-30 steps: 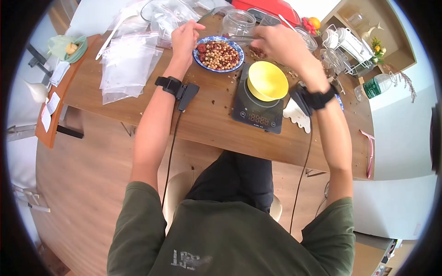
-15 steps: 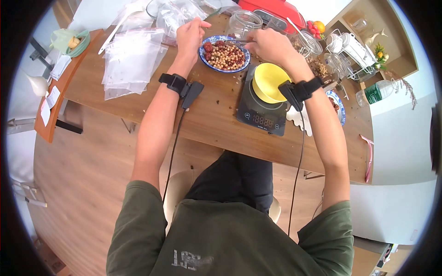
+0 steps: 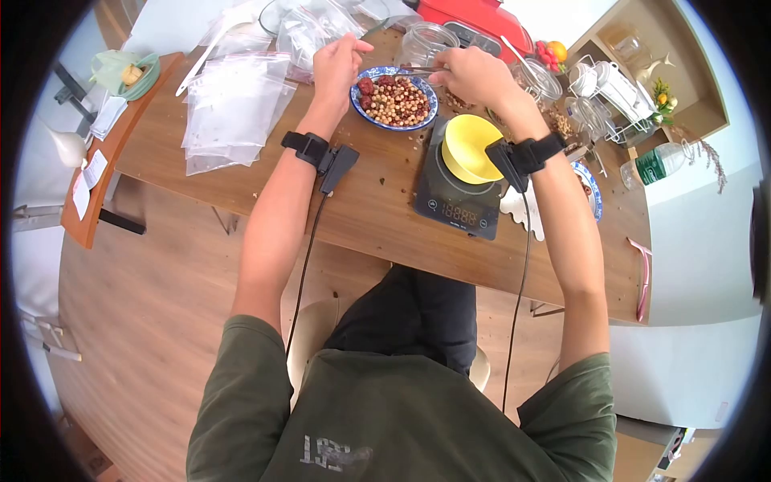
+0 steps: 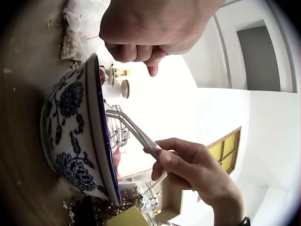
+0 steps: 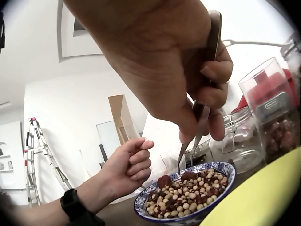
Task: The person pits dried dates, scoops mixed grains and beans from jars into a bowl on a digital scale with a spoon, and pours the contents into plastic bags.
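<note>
In my right hand (image 3: pixel 479 78) a pair of metal tweezers (image 4: pixel 136 133) is pinched between thumb and fingers, pointing down to the far rim of a blue-and-white patterned bowl (image 4: pixel 70 117). Chickpea-like beans, reddish beans and a few dark red dates (image 5: pixel 164 181) fill that bowl. Just left of its rim my left hand (image 3: pixel 336 71) hovers in the air, fingers curled in with nothing visible in them. A yellow bowl (image 3: pixel 468 149) stands on a black digital scale (image 3: pixel 450 205), partly behind my right wrist.
Clear zip bags (image 3: pixel 233 112) lie on the left of the table. Beyond the patterned bowl are a glass jar (image 3: pixel 428 44) and a red appliance (image 3: pixel 482 20). To the right stand a white dish rack (image 3: pixel 618 96) and a blue-rimmed plate (image 3: pixel 596 205). Crumbs dot the tabletop.
My right hand has moved left with the tweezers, bringing their tips over the patterned bowl's far rim. The right wrist now overlaps the yellow bowl. My left hand stays beside the patterned bowl.
</note>
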